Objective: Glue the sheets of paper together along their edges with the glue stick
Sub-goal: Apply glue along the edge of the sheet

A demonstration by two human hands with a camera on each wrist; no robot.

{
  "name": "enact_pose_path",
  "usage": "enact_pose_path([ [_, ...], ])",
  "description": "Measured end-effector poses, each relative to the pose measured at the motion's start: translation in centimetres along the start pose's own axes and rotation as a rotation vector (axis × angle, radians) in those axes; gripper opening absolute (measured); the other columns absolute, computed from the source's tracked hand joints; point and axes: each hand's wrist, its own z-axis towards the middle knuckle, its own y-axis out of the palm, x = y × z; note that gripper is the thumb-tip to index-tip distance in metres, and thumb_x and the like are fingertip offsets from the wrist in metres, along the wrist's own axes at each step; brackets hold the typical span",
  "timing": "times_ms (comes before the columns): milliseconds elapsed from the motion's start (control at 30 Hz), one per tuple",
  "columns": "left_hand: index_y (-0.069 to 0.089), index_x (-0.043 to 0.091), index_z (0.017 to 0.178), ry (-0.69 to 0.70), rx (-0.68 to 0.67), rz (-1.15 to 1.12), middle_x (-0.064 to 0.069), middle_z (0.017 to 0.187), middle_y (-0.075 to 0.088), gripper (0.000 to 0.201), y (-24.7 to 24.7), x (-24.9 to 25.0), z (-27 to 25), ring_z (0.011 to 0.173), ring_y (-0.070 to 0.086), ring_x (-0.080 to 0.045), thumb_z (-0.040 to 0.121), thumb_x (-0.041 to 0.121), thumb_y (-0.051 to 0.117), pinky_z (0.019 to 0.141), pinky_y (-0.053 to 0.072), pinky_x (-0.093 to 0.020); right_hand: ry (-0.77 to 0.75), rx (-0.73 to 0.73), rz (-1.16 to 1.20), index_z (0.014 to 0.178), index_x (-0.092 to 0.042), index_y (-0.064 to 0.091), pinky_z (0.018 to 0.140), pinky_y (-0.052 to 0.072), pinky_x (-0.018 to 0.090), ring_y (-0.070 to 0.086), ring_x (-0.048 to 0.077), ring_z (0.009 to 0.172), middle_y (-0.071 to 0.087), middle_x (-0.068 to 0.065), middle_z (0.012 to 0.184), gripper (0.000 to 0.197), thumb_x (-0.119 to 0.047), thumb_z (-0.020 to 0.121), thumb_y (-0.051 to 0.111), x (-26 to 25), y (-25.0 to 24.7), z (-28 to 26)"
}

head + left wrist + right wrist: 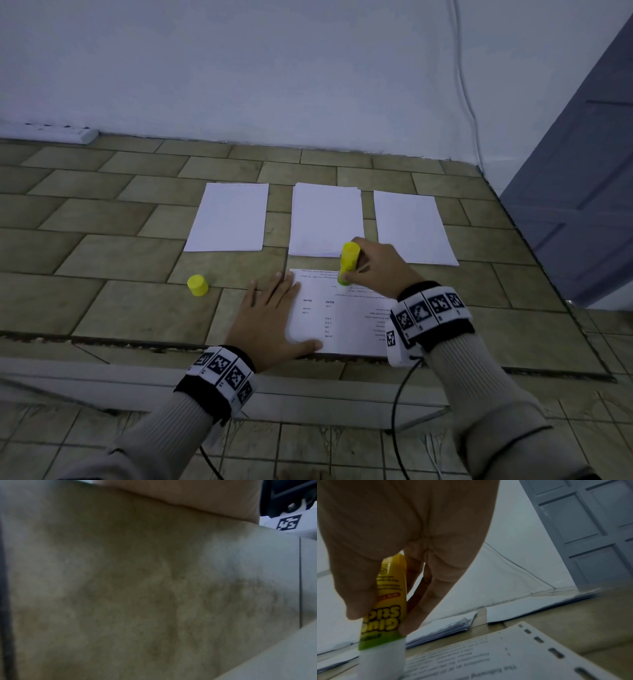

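Yellow glue stick [348,263] is gripped in my right hand [380,267], fingers curled round it, tip down on the printed sheet's [346,318] far edge. My left hand [270,315] lies flat, fingers straight, pinning that sheet against sliding. Cap [197,285] stands aside.

Plain room in a home or similar building, work done low on a tiled floor [102,260], bare white wall [274,68], grey panelled door [582,192], cable [467,96] trailing down the wall
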Motion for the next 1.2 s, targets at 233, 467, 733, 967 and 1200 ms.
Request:
enact_pose_path([
  [233,0.003,0.020,0.156,0.003,0.014,-0.023,0.006,0.161,-0.014,0.126,0.0,0.0,-0.1,0.148,-0.016,-0.010,0.058,0.099,0.007,0.120,-0.008,-0.050,-0.019,0.074,-0.030,0.080,-0.007,0.058,0.077,0.053,0.038,0.066,0.018,0.081,0.070,0.005,0.083,0.018,-0.009,0.075,0.076,0.6,-0.7,-0.9],
  [467,-0.002,0.019,0.156,-0.008,0.001,0.013,0.005,0.161,-0.017,0.123,0.0,0.1,0.0,0.148,-0.018,-0.011,0.061,0.097,0.010,0.120,-0.007,-0.050,0.041,-0.009,0.060,0.078,-0.025,0.067,0.074,0.055,0.022,0.067,0.007,0.081,0.071,-0.005,0.088,0.020,-0.013,0.070,0.081,1.6,-2.8,-7.6],
  [733,0.016,0.015,0.155,0.031,0.087,-0.029,0.002,0.163,-0.002,0.124,0.7,-0.1,0.0,0.150,-0.003,-0.014,0.064,0.099,0.011,0.120,0.001,-0.053,0.111,-0.082,0.100,0.084,-0.021,0.071,0.071,0.053,0.016,0.067,0.004,0.080,0.071,-0.013,0.084,0.025,-0.003,0.069,0.080,2.5,-3.8,-10.9],
  [967,0.004,0.018,0.156,0.015,0.023,0.007,0.004,0.162,-0.013,0.126,0.1,0.0,-0.1,0.148,-0.014,-0.012,0.059,0.099,0.002,0.120,-0.005,-0.052,0.064,-0.024,0.045,0.086,-0.025,0.070,0.074,0.055,0.021,0.066,0.006,0.083,0.071,-0.010,0.086,0.025,-0.009,0.070,0.081,2.9,-4.2,-9.2],
  [1200,0.003,0.018,0.156,0.010,0.008,0.009,0.005,0.161,-0.015,0.127,0.1,0.0,-0.1,0.148,-0.015,-0.012,0.059,0.099,0.002,0.120,-0.007,-0.051,0.040,0.092,-0.152,0.084,-0.014,0.068,0.068,0.048,0.018,0.065,0.012,0.082,0.071,-0.004,0.088,0.016,-0.011,0.072,0.078,4.1,-5.3,-4.4],
])
